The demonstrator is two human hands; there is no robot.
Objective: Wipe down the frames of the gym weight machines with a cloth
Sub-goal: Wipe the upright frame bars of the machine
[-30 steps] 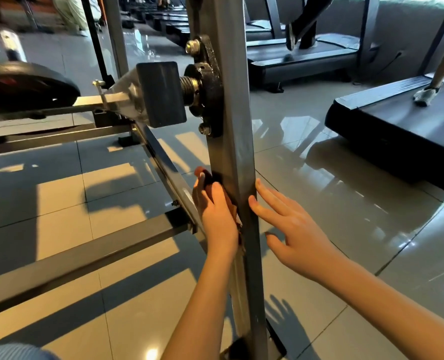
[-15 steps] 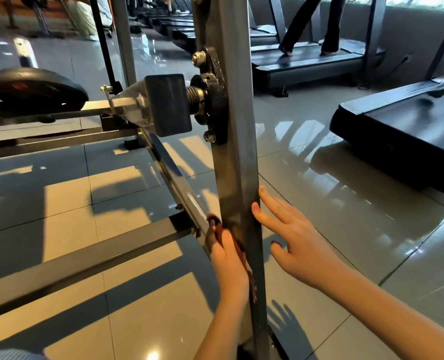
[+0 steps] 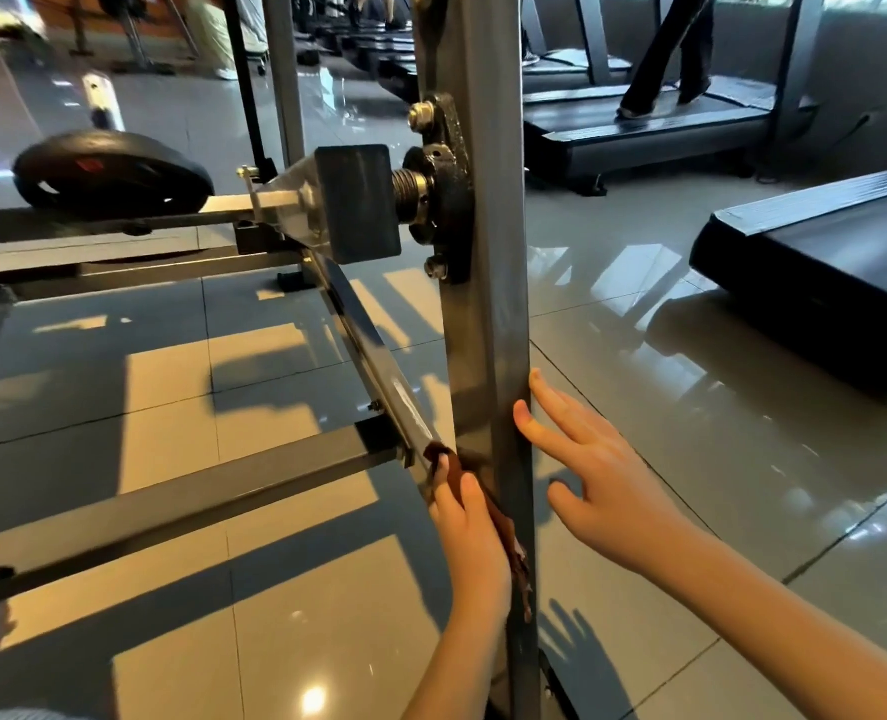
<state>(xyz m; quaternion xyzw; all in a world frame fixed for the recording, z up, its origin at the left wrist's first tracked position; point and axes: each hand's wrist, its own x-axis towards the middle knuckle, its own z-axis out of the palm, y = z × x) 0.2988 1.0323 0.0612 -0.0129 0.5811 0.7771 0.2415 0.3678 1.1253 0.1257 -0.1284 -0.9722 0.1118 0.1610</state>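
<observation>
A grey steel upright post [image 3: 488, 314] of the weight machine rises through the middle of the view. My left hand [image 3: 470, 527] presses a dark brown cloth [image 3: 509, 532] flat against the post's left face, low down near the floor. My right hand [image 3: 587, 475] is open with spread fingers, fingertips touching the post's right edge a little higher. A black pivot bracket with bolts [image 3: 444, 189] is fixed to the post above both hands. Most of the cloth is hidden under my left hand.
A diagonal brace [image 3: 368, 356] and a horizontal floor bar [image 3: 171, 511] meet just left of my left hand. A black weight plate [image 3: 111, 176] sits on an arm at the left. Treadmills [image 3: 815, 252] stand to the right, a person's legs [image 3: 670, 54] on one.
My left hand with the cloth has slid down the post from about mid-height toward the floor. My right hand has stayed against the post's right edge.
</observation>
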